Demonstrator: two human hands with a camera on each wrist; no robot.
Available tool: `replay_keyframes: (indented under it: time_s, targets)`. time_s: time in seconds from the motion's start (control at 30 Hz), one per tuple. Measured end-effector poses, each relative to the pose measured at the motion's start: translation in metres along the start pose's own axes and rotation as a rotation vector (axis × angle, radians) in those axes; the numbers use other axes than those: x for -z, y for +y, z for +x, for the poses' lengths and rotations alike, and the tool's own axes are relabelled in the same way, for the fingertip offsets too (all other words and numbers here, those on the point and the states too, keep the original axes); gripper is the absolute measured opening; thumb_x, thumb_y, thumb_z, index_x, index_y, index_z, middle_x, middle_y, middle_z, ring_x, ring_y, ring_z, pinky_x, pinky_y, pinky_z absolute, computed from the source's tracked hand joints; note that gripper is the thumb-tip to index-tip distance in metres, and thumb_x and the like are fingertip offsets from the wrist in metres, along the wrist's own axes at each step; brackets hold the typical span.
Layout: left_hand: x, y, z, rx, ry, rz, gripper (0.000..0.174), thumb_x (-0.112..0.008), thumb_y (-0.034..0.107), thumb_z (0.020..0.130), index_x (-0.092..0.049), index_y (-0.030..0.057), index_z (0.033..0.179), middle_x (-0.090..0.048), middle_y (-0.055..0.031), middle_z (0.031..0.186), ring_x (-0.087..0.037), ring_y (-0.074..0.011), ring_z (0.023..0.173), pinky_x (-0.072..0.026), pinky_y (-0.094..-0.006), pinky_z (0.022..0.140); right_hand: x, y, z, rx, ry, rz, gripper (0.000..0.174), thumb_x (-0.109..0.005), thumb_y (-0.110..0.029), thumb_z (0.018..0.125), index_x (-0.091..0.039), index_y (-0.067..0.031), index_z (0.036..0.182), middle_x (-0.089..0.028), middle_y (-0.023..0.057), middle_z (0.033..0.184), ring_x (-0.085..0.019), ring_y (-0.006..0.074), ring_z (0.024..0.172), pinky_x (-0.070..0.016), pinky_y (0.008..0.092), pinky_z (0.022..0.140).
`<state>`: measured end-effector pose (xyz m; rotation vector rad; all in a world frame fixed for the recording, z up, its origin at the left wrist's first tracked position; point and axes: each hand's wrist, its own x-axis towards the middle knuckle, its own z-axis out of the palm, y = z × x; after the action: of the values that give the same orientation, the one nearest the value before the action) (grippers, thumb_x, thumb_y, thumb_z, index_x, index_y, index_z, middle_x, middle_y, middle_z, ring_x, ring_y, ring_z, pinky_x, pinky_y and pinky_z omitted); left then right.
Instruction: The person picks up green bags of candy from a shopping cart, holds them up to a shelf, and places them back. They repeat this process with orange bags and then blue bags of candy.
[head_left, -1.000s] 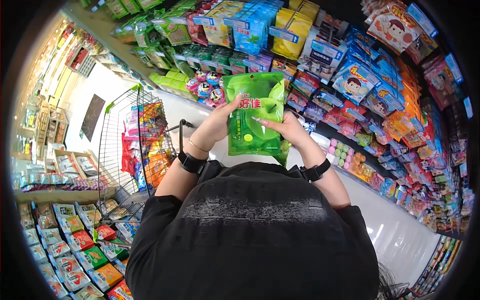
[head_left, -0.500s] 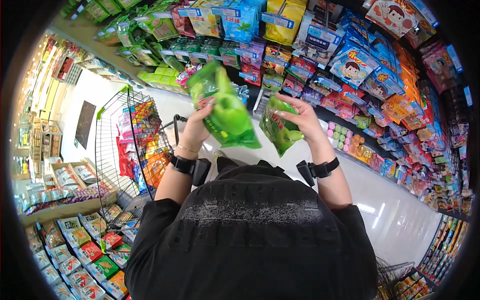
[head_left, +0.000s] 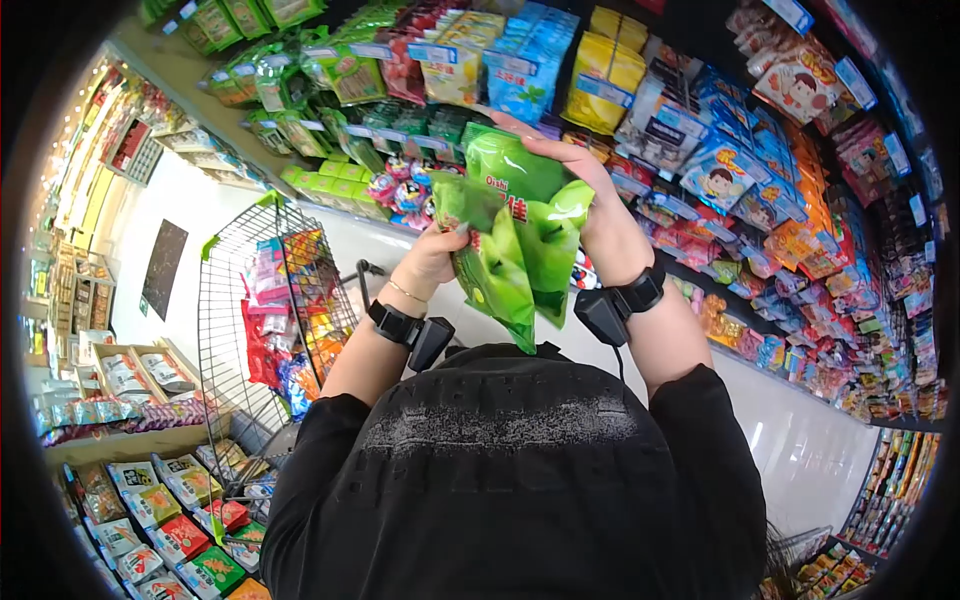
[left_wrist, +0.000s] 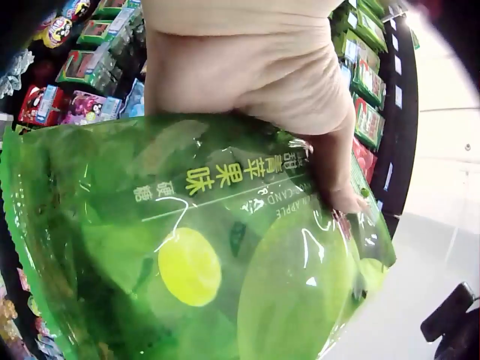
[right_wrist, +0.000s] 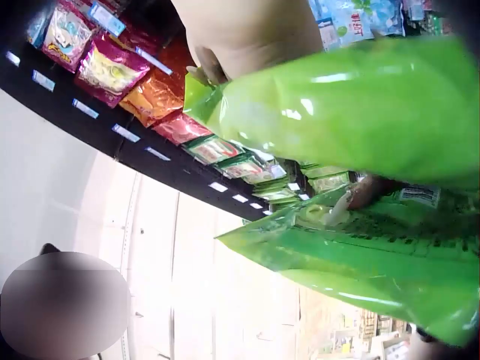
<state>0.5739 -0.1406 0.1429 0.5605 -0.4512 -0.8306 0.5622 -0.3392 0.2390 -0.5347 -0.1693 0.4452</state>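
Two green bags of apple-flavour hard candy overlap in front of my chest in the head view. My left hand [head_left: 437,252] pinches the nearer candy bag [head_left: 493,270] at its left edge, and the thumb lies over the front. In the left wrist view this bag [left_wrist: 187,247] fills the space below the hand [left_wrist: 251,71]. The right hand [head_left: 605,205] holds the other candy bag [head_left: 505,165] by its upper right side, fingers reaching along the top edge. That bag's lower part is partly hidden by the nearer one. Both bags [right_wrist: 352,112] sit close together in the right wrist view.
A wire shopping cart [head_left: 225,300] with colourful snack packs [head_left: 290,290] stands on my left. Ahead and to the right runs a shelf of hanging candy bags [head_left: 525,70]. Packs lie in a low display [head_left: 180,535] at lower left. Pale floor [head_left: 800,420] shows at right.
Half a second ago the bags were apart, one in each hand. Now they overlap again, the right hand having moved up and left with its bag, and the left hand's bag has swung lower.
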Motion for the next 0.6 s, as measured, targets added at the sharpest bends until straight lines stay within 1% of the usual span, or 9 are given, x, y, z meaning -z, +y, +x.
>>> replay_keyframes:
  time_s: [0.07,0.1,0.13,0.23,0.33,0.4,0.43,0.53,0.6]
  targets:
    - [0.018,0.016,-0.008,-0.035,0.029,0.065,0.054,-0.064,0.022,0.081,-0.041,0.0025,0.127,-0.055,-0.0119,0.117,-0.055,-0.0237,0.108,-0.0459,-0.0378,0.090,0.004,0.007,0.022,0.103,0.060,0.030,0.045,-0.052,-0.012,0.086,-0.042,0.0002,0.128,-0.052,0.0117,0.122,-0.055,0.0203,0.106,-0.0427,0.0333,0.093]
    - [0.026,0.025,-0.014,-0.020,0.074,0.020,0.053,-0.061,0.025,0.084,-0.041,0.0025,0.127,-0.055,-0.0117,0.118,-0.055,-0.0238,0.108,-0.0464,-0.0383,0.090,0.005,0.014,0.030,0.253,0.193,-0.001,0.047,-0.052,-0.018,0.088,-0.039,-0.0006,0.129,-0.051,0.0122,0.124,-0.049,0.0217,0.114,-0.0379,0.0362,0.098]
    - [0.035,0.035,-0.019,-0.007,0.117,-0.026,0.051,-0.058,0.027,0.086,-0.041,0.0024,0.127,-0.054,-0.0115,0.119,-0.055,-0.0239,0.108,-0.0469,-0.0389,0.089,0.023,0.018,0.042,0.183,0.100,0.190,0.049,-0.049,-0.024,0.090,-0.036,-0.0014,0.131,-0.049,0.0133,0.124,-0.043,0.0241,0.119,-0.0333,0.0391,0.101]
    - [0.054,0.066,-0.037,-0.068,0.144,-0.096,0.051,-0.053,0.034,0.088,-0.041,0.0024,0.126,-0.054,-0.0120,0.119,-0.056,-0.0255,0.106,-0.0465,-0.0404,0.090,0.025,0.041,0.052,0.101,0.060,-0.034,0.051,-0.040,-0.037,0.093,-0.039,-0.0006,0.129,-0.049,0.0138,0.125,-0.047,0.0262,0.114,-0.0359,0.0411,0.099]
    - [0.069,0.088,-0.049,-0.137,0.184,-0.135,0.051,-0.051,0.038,0.089,-0.042,0.0028,0.125,-0.055,-0.0126,0.118,-0.056,-0.0260,0.106,-0.0459,-0.0407,0.090,0.014,0.071,0.070,-0.001,0.077,-0.382,0.044,-0.053,-0.017,0.088,-0.040,0.0002,0.127,-0.052,0.0114,0.122,-0.051,0.0216,0.111,-0.0392,0.0351,0.096]
    - [0.088,0.092,-0.054,-0.113,0.210,-0.095,0.054,-0.046,0.043,0.090,-0.041,0.0042,0.127,-0.054,-0.0137,0.119,-0.056,-0.0277,0.105,-0.0461,-0.0441,0.090,0.019,0.079,0.089,-0.083,0.134,-0.546,0.050,-0.061,-0.005,0.081,-0.041,-0.0001,0.126,-0.054,0.0092,0.118,-0.053,0.0193,0.108,-0.0412,0.0330,0.093]
    - [0.092,0.097,-0.054,-0.090,0.206,-0.127,0.053,-0.044,0.043,0.090,-0.041,0.0054,0.128,-0.053,-0.0135,0.121,-0.056,-0.0282,0.105,-0.0460,-0.0449,0.090,0.018,0.083,0.096,-0.047,0.182,-0.620,0.050,-0.069,-0.004,0.074,-0.048,-0.0012,0.119,-0.058,0.0069,0.113,-0.056,0.0162,0.101,-0.0443,0.0314,0.088]
    - [0.096,0.105,-0.053,-0.128,0.311,-0.212,0.049,-0.044,0.039,0.092,-0.041,0.0048,0.126,-0.052,-0.0122,0.121,-0.053,-0.0260,0.109,-0.0450,-0.0420,0.092,0.030,0.092,0.109,0.062,0.150,-0.974,0.060,-0.074,-0.008,0.070,-0.045,-0.0015,0.123,-0.056,0.0064,0.116,-0.054,0.0137,0.102,-0.0432,0.0288,0.088]
    - [0.110,0.104,-0.050,-0.155,0.313,-0.238,0.049,-0.043,0.039,0.092,-0.039,0.0066,0.128,-0.050,-0.0123,0.123,-0.052,-0.0269,0.111,-0.0434,-0.0433,0.093,0.034,0.100,0.113,0.030,0.154,-0.815,0.056,-0.073,-0.007,0.071,-0.048,-0.0009,0.121,-0.059,0.0053,0.113,-0.055,0.0129,0.100,-0.0434,0.0281,0.087]
